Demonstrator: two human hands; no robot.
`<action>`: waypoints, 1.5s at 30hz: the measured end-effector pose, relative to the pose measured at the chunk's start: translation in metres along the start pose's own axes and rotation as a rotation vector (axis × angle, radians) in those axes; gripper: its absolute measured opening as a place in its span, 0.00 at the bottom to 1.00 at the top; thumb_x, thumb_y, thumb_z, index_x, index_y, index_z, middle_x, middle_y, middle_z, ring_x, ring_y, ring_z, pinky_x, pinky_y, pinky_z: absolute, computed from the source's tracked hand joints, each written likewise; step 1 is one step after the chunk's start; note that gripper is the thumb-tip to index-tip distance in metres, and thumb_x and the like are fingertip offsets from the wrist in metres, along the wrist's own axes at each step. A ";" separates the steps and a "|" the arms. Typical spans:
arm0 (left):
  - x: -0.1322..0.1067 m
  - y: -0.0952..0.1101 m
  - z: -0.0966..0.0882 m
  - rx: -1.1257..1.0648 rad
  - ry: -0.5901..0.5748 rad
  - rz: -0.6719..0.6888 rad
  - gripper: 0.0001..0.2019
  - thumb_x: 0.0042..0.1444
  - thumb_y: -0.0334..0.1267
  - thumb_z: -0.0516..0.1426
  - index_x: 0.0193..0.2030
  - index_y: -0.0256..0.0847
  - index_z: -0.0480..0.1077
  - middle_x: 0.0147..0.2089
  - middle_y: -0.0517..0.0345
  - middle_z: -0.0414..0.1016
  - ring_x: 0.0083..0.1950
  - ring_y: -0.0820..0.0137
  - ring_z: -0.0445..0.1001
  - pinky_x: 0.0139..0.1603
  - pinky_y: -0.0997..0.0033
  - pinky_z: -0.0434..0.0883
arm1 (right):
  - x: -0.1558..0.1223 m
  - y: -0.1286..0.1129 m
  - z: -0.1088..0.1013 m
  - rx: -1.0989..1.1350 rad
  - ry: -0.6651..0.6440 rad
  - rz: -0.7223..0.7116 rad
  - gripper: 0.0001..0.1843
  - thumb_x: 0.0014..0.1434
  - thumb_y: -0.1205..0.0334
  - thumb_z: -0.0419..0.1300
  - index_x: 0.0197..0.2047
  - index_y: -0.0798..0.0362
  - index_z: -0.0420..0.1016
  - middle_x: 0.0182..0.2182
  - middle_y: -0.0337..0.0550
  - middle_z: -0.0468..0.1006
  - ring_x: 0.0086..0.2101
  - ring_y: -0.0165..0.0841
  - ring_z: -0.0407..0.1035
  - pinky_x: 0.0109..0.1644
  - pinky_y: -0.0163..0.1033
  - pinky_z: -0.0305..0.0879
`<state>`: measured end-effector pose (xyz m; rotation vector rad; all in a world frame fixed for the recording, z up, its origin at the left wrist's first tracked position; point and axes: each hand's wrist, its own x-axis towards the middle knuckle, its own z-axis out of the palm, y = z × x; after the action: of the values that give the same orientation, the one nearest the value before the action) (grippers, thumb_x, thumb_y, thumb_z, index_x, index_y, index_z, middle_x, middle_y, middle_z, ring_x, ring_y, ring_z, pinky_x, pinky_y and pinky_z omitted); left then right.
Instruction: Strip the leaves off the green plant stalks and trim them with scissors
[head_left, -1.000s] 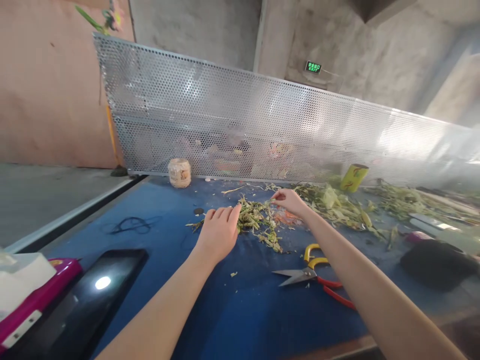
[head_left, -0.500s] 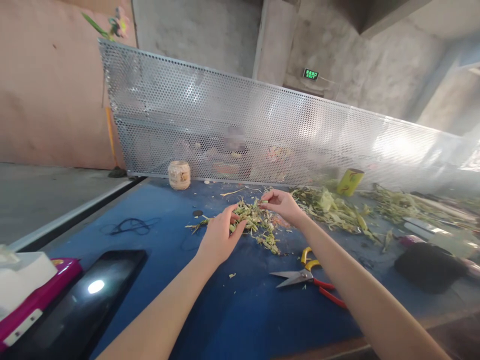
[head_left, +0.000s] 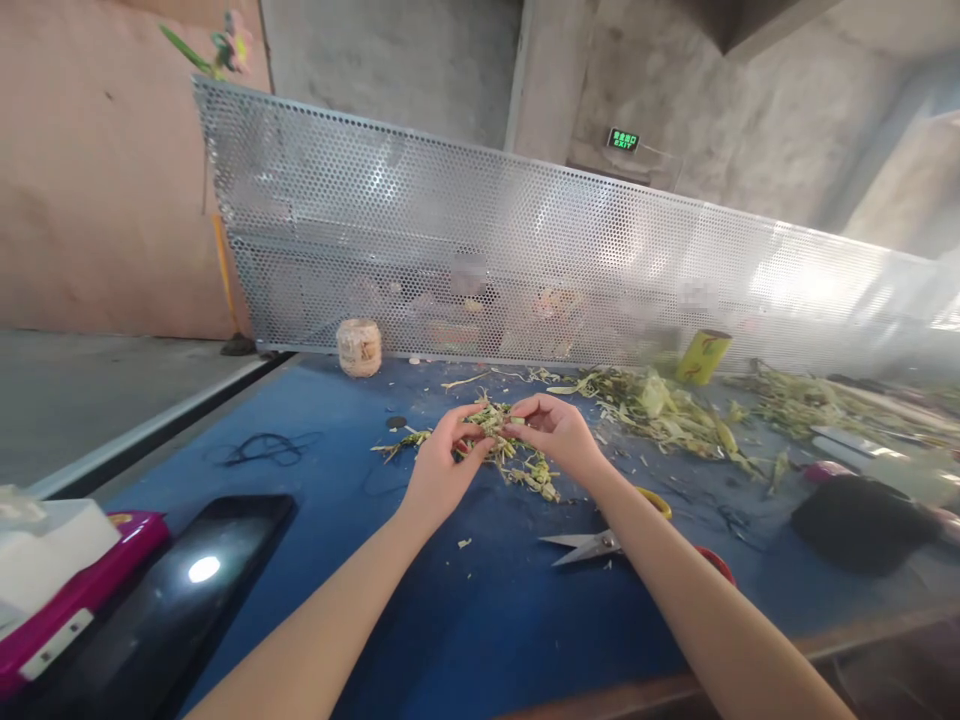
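A bundle of dried, pale-green plant strips (head_left: 536,475) lies on the blue table between my hands. My left hand (head_left: 446,455) curves round its left side, thumb and fingers closing on the strips. At the upper right of the bundle, my right hand (head_left: 555,430) pinches some of the strips, with thumb and forefinger nearly meeting. The exact piece between those fingertips is too small to make out. Below my right forearm lies a pair of scissors (head_left: 589,545) with blades apart; the forearm hides part of their yellow and red handles.
A twine-wrapped jar (head_left: 359,348) stands by the perforated metal screen (head_left: 450,220). Loose husk strips (head_left: 652,410) and a yellow-green can (head_left: 703,357) are at the back right. A black tablet-like slab (head_left: 180,590) lies front left, near a black cord (head_left: 266,450). A dark pouch-like object (head_left: 851,525) sits right.
My right hand has come down and left onto the bundle, closer to my left hand. My right forearm now covers more of the scissor handles. The left hand has barely moved.
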<state>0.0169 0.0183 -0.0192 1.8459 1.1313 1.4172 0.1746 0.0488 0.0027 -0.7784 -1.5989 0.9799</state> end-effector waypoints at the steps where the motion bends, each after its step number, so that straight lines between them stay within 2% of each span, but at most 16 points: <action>1: 0.001 -0.001 0.000 -0.024 -0.008 -0.018 0.17 0.51 0.40 0.53 0.48 0.40 0.61 0.38 0.53 0.74 0.39 0.67 0.72 0.40 0.65 0.67 | -0.001 0.000 -0.002 0.025 0.006 0.030 0.15 0.36 0.58 0.67 0.25 0.54 0.66 0.25 0.38 0.73 0.28 0.28 0.70 0.37 0.37 0.69; 4: 0.001 -0.006 0.003 -0.110 -0.027 -0.050 0.15 0.51 0.41 0.53 0.44 0.38 0.64 0.40 0.51 0.74 0.40 0.66 0.73 0.42 0.64 0.68 | -0.004 -0.001 -0.006 0.099 0.001 0.096 0.16 0.35 0.57 0.67 0.25 0.54 0.66 0.26 0.38 0.74 0.28 0.28 0.71 0.39 0.38 0.70; 8: 0.001 -0.009 0.004 -0.176 -0.032 -0.060 0.14 0.49 0.41 0.54 0.43 0.39 0.66 0.42 0.52 0.74 0.41 0.68 0.73 0.44 0.64 0.69 | -0.009 -0.003 -0.012 0.068 -0.037 0.093 0.15 0.38 0.57 0.66 0.27 0.54 0.68 0.27 0.38 0.75 0.26 0.27 0.70 0.36 0.37 0.71; 12: 0.000 -0.006 0.004 -0.162 -0.071 -0.091 0.17 0.48 0.40 0.56 0.45 0.38 0.66 0.38 0.53 0.75 0.38 0.68 0.73 0.42 0.65 0.70 | -0.012 -0.007 -0.013 -0.018 -0.102 0.070 0.11 0.40 0.58 0.64 0.28 0.54 0.70 0.26 0.37 0.74 0.24 0.25 0.68 0.33 0.34 0.69; 15: -0.002 -0.004 0.004 -0.166 -0.117 -0.100 0.21 0.48 0.40 0.56 0.49 0.38 0.63 0.35 0.54 0.74 0.37 0.68 0.73 0.40 0.66 0.69 | -0.013 -0.009 -0.011 -0.042 -0.137 0.043 0.10 0.41 0.60 0.64 0.28 0.54 0.72 0.27 0.38 0.74 0.27 0.25 0.68 0.34 0.33 0.68; 19: -0.004 -0.002 0.005 -0.111 -0.165 -0.057 0.23 0.49 0.40 0.55 0.53 0.40 0.59 0.34 0.56 0.74 0.35 0.70 0.71 0.39 0.66 0.68 | -0.014 -0.007 -0.010 -0.126 -0.105 0.007 0.07 0.43 0.61 0.62 0.28 0.54 0.73 0.28 0.39 0.75 0.30 0.27 0.69 0.35 0.34 0.67; 24: -0.007 0.002 0.007 -0.065 -0.204 -0.018 0.28 0.49 0.40 0.55 0.57 0.40 0.53 0.30 0.59 0.72 0.32 0.71 0.69 0.36 0.68 0.67 | -0.016 -0.006 -0.008 -0.293 -0.116 -0.026 0.07 0.45 0.62 0.61 0.30 0.52 0.75 0.28 0.39 0.76 0.26 0.27 0.67 0.29 0.33 0.64; 27: -0.008 0.003 0.008 -0.068 -0.199 -0.006 0.29 0.48 0.39 0.55 0.57 0.39 0.51 0.29 0.60 0.71 0.30 0.72 0.68 0.35 0.68 0.67 | -0.017 -0.005 -0.007 -0.343 -0.117 -0.018 0.06 0.44 0.62 0.61 0.30 0.52 0.76 0.28 0.39 0.76 0.26 0.27 0.67 0.29 0.34 0.64; 34: -0.008 0.005 0.007 -0.051 -0.222 0.001 0.29 0.47 0.40 0.57 0.56 0.38 0.53 0.26 0.63 0.68 0.28 0.73 0.68 0.33 0.70 0.67 | -0.017 -0.003 -0.009 -0.244 -0.158 0.078 0.08 0.43 0.61 0.62 0.29 0.53 0.76 0.27 0.41 0.77 0.30 0.31 0.70 0.35 0.37 0.67; 41: -0.008 0.005 0.006 -0.047 -0.196 -0.057 0.30 0.46 0.42 0.58 0.55 0.39 0.53 0.29 0.58 0.74 0.30 0.70 0.70 0.34 0.67 0.67 | -0.016 -0.003 -0.006 -0.060 -0.147 0.163 0.08 0.43 0.62 0.62 0.29 0.55 0.70 0.20 0.34 0.70 0.19 0.21 0.62 0.24 0.29 0.60; 45: -0.007 0.003 0.006 -0.110 -0.178 -0.085 0.29 0.46 0.41 0.58 0.55 0.39 0.53 0.32 0.56 0.74 0.33 0.69 0.72 0.37 0.66 0.67 | -0.014 0.001 -0.007 -0.040 -0.112 0.168 0.10 0.43 0.61 0.62 0.29 0.55 0.69 0.20 0.33 0.69 0.18 0.20 0.60 0.22 0.29 0.57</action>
<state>0.0225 0.0115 -0.0220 1.7854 1.0109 1.2170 0.1843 0.0386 -0.0033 -0.9104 -1.6738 1.1315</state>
